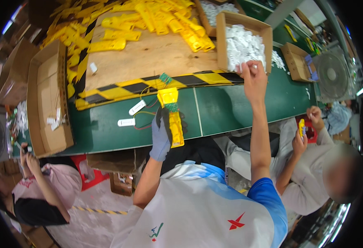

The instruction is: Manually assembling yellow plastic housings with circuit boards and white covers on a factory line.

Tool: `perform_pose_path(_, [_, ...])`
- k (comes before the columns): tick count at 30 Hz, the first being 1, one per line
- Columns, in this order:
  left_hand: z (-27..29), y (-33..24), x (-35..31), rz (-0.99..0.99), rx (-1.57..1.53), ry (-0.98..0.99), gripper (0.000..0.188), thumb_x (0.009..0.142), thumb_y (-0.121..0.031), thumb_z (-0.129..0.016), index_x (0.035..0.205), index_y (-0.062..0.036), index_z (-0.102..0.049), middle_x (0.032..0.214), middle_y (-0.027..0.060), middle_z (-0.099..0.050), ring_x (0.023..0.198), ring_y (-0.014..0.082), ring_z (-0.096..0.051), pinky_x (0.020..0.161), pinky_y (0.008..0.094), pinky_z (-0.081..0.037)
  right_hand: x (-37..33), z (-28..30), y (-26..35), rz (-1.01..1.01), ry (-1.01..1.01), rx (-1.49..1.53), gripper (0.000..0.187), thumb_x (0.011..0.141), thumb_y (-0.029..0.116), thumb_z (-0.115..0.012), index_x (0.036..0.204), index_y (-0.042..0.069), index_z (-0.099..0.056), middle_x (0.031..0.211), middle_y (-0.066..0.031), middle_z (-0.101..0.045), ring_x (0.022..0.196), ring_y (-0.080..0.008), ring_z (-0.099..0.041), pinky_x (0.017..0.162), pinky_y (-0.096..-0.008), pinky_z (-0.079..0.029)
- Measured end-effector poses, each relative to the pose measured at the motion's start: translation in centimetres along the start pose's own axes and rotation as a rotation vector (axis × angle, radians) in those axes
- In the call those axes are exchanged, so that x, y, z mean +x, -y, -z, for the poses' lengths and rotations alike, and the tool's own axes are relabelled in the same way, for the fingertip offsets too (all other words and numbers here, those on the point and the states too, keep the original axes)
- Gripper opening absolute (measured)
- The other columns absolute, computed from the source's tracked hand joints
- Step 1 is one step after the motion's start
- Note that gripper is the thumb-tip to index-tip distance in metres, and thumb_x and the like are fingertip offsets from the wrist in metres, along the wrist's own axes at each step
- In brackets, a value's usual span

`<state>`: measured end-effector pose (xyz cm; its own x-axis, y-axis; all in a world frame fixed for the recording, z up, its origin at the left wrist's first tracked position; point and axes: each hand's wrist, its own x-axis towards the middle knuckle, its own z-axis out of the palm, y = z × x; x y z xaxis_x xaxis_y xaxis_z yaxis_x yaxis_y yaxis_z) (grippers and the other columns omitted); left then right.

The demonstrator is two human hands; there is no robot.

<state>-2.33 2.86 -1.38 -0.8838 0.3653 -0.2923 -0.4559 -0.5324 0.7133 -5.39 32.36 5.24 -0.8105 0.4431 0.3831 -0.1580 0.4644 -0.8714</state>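
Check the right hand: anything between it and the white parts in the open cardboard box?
Nothing visible. The cardboard box is open on top, and the right hand is at its near edge, fingertips overlapping the white parts in view; contact can't be told.

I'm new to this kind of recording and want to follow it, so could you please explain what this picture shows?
There is no machine here: a person works with their own two hands. The picture comes from a wide camera on their head, looking down, so straight edges look bent. The gloved left hand holds a yellow casing with a small green circuit board on it. Two wired white pieces lie nearby on the green table. The right hand is at a cardboard box of white parts; whether it grips one is unclear. Farther back, more yellow casings lie on a wooden board.
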Motion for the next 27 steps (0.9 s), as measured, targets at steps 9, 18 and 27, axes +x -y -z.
perform_pose_path(9, [1.4, 1.2, -0.1, -0.051, 0.227, -0.087, 0.036, 0.102, -0.026, -0.046, 0.127, -0.0010, -0.045, 0.097, 0.0085, -0.060, 0.077, 0.0136, -0.061, 0.064, 0.0262, -0.052, -11.7, -8.1, 3.3, -0.436, 0.669, 0.597, 0.010, 0.092, 0.006, -0.063, 0.095, 0.005, -0.054, 0.088, -0.0024, -0.058, 0.073, -0.0076, -0.057, 0.065, -0.0219, -0.049])
perform_pose_path(18, [0.9, 1.0, -0.5, -0.069, 0.275, -0.110, 0.040, 0.100, -0.017, -0.044, 0.133, 0.0039, -0.041, 0.103, 0.0107, -0.059, 0.082, 0.0118, -0.060, 0.070, 0.0263, -0.051, -12.2, -10.0, 2.9, -0.453, 0.494, 0.639, 0.013, 0.091, 0.006, -0.065, 0.100, 0.003, -0.056, 0.086, -0.0021, -0.062, 0.072, -0.0051, -0.056, 0.066, -0.0208, -0.049])
perform_pose_path(27, [1.2, 1.9, 0.0, -0.204, 0.372, -0.143, 0.031, 0.102, -0.030, -0.047, 0.119, -0.0048, -0.048, 0.086, 0.0049, -0.058, 0.069, 0.0103, -0.061, 0.059, 0.0251, -0.052, -12.2, -10.0, 2.6, -0.404, 0.550, 0.531, 0.011, 0.089, 0.009, -0.067, 0.095, 0.003, -0.059, 0.083, -0.0018, -0.064, 0.072, -0.0048, -0.057, 0.064, -0.0203, -0.047])
